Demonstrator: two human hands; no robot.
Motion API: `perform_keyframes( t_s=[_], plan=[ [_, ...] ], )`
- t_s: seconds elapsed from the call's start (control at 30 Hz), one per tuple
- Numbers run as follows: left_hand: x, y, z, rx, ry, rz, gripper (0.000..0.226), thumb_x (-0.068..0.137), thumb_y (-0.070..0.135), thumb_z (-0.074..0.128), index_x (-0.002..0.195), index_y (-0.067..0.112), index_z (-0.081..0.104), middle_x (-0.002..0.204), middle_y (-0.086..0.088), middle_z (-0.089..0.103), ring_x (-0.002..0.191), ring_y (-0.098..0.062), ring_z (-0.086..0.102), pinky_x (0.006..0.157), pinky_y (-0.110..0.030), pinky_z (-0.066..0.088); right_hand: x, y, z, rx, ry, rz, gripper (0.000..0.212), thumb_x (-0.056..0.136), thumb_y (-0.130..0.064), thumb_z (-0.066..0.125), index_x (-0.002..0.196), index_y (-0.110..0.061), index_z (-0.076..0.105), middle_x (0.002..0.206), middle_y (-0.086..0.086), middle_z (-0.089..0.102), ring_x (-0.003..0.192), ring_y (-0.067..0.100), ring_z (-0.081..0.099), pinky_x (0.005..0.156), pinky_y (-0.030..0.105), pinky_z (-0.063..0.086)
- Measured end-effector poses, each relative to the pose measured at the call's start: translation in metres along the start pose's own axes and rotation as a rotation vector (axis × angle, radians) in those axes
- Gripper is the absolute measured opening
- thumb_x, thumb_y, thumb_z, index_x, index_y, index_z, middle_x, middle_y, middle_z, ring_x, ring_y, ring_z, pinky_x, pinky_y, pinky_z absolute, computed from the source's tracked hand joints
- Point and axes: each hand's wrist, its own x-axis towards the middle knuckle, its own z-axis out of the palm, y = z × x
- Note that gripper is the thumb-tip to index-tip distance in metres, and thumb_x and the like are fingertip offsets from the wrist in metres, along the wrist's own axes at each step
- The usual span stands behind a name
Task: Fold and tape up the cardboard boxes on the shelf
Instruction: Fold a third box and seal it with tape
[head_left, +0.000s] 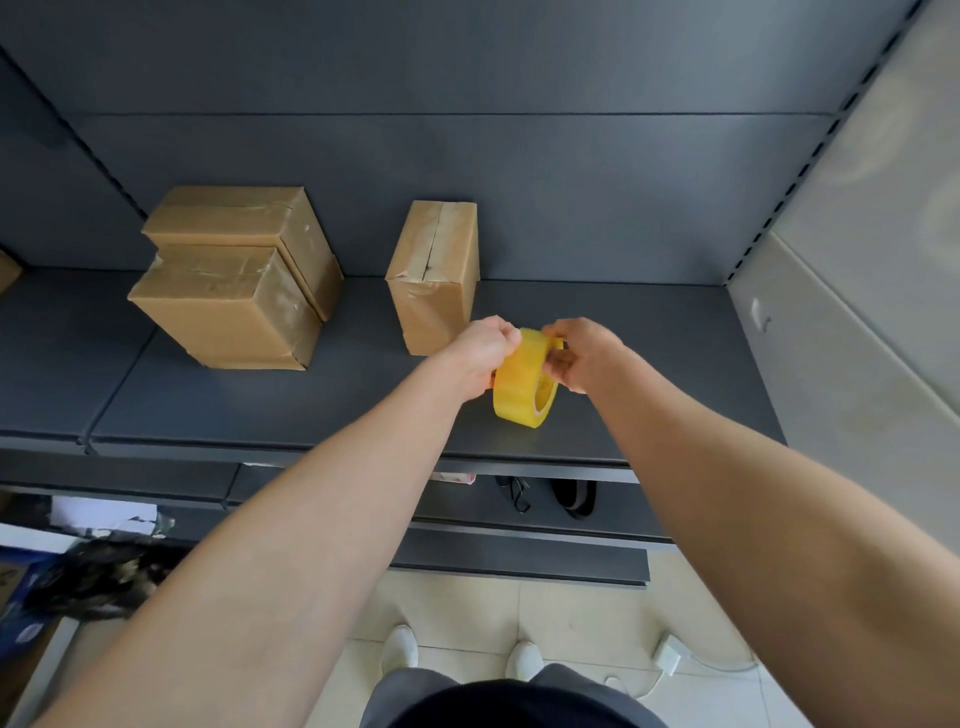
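— What's on the left?
— Two taped boxes (228, 301), touching each other, on the shelf (260, 410). A third box (434, 275) stands apart to their right.
— And your hands?
— Just in front of that box, my left hand (480, 358) curls round the yellow tape roll (522, 389), which is upright on its edge. My right hand (584, 356) pinches its upper rim.
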Motion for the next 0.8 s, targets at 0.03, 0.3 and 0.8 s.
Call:
perform_keyframes(
  t_s=[0.03,0.3,0.8],
  plan=[
    [-0.001,-0.001,0.003,-0.017,-0.007,0.003,0.015,0.102,0.01,0.039,0.09,0.013,0.049,0.092,-0.009,0.051,0.083,-0.022,0.052,0.08,-0.04,0.046,-0.001,-0.002,-0.001,0.019,0.011,-0.007,0.019,0.084,0.001,0.063,0.102,-0.003,0.061,0.104,0.019,0.065,0.076,0.027,0.065,0.036,0.03,0.052],
    [-0.002,-0.007,0.015,-0.09,0.25,-0.004,0.031,0.084,0.005,0.065,0.111,-0.006,0.056,0.103,-0.02,0.062,0.088,-0.03,0.062,0.079,-0.04,0.054,-0.005,0.003,-0.003,0.046,0.083,-0.082,0.026,0.08,0.004,0.066,0.106,0.0,0.062,0.103,0.021,0.065,0.089,0.029,0.067,0.055,0.034,0.057],
    [-0.005,-0.022,-0.025,0.035,0.495,0.066,0.011,0.087,0.008,0.059,0.093,0.016,0.063,0.101,-0.006,0.067,0.088,-0.028,0.067,0.085,-0.041,0.056,0.007,0.031,0.031,-0.942,0.174,-0.584,0.041,0.088,-0.007,0.048,0.127,-0.021,0.052,0.089,0.001,0.049,0.081,0.024,0.05,0.068,0.028,0.04]
  ],
)
